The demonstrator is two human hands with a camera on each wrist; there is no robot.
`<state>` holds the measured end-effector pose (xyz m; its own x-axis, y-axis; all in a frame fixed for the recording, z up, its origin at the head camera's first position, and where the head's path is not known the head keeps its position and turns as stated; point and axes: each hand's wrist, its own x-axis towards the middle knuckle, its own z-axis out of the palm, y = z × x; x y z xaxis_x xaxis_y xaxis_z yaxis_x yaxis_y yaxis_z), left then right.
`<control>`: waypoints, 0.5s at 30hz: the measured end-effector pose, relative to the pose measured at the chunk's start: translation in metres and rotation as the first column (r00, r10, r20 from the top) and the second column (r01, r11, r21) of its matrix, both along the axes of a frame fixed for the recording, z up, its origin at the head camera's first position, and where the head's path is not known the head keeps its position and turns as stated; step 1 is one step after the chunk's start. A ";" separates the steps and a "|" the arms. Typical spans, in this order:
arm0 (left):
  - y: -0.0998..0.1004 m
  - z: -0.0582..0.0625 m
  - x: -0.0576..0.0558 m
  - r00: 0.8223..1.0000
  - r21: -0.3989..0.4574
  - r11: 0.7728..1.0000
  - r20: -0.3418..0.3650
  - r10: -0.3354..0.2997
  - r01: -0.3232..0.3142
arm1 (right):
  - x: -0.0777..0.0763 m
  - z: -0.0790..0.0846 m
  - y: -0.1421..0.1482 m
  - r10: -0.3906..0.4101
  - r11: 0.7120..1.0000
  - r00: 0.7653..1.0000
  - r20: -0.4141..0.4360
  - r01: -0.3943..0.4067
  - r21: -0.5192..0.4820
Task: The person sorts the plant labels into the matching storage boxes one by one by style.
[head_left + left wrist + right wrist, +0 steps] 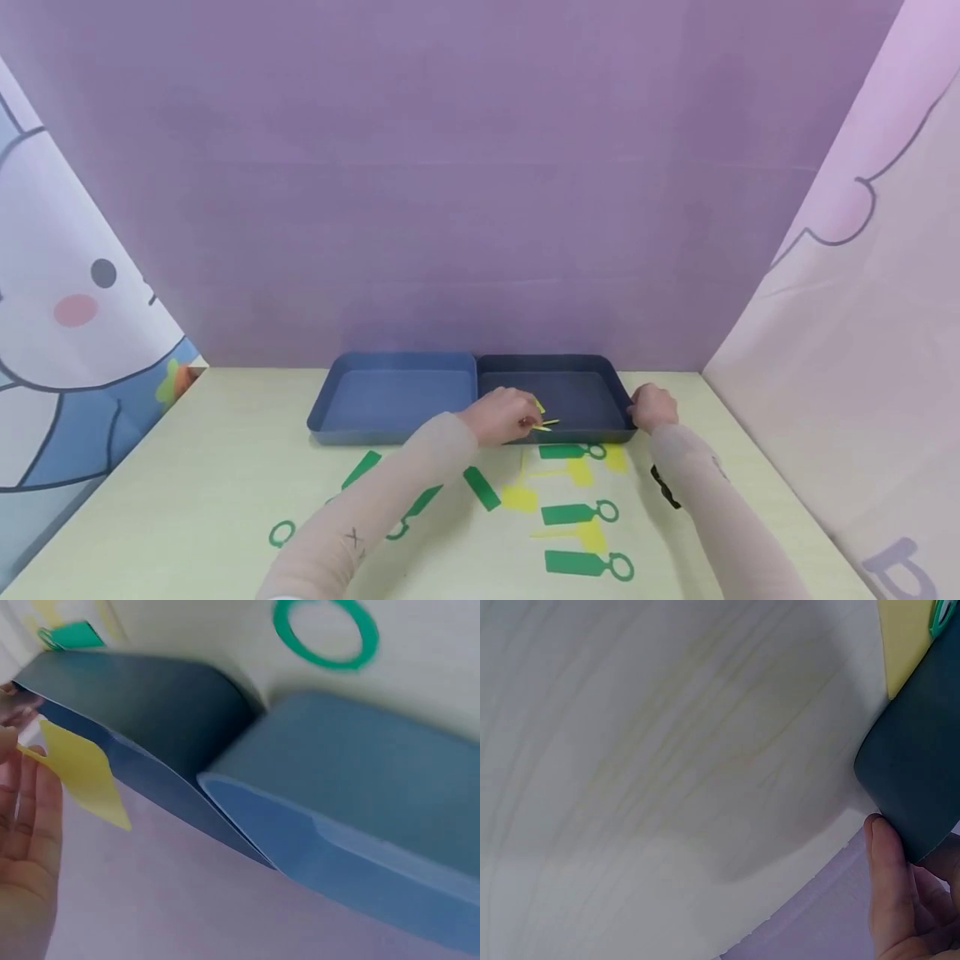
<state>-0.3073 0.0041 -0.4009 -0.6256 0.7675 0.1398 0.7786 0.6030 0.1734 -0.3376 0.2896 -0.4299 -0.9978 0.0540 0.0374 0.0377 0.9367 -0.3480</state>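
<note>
Two trays stand side by side at the back of the pale table, a lighter blue tray on the left and a dark blue tray on the right. My left hand hovers over the dark tray's front edge and pinches a yellow tag. In the left wrist view the yellow tag sticks out from my fingertips beside the dark tray. My right hand holds the dark tray's right front corner. In the right wrist view its thumb presses the tray wall.
Several green loop tags and yellow tags lie scattered on the table in front of the trays, with a green ring at the left. A purple backdrop closes off the back and printed curtains the sides.
</note>
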 end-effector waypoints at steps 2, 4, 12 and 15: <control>0.001 -0.001 -0.007 1.000 -0.020 1.000 0.010 -0.010 0.010 | 0.001 0.000 -0.001 0.000 1.000 1.000 0.003 0.000 0.003; 0.001 -0.002 -0.015 0.999 -0.038 0.999 0.023 -0.023 0.024 | 0.001 -0.001 -0.001 -0.001 1.000 1.000 0.006 0.001 0.002; 0.006 -0.006 -0.038 0.998 -0.130 0.990 0.043 -0.046 0.051 | -0.004 -0.003 0.000 -0.008 1.000 1.000 -0.016 0.008 0.000; 0.007 -0.011 -0.048 0.997 -0.160 0.985 0.049 -0.054 0.062 | -0.003 -0.003 -0.001 -0.009 1.000 1.000 -0.017 0.009 0.006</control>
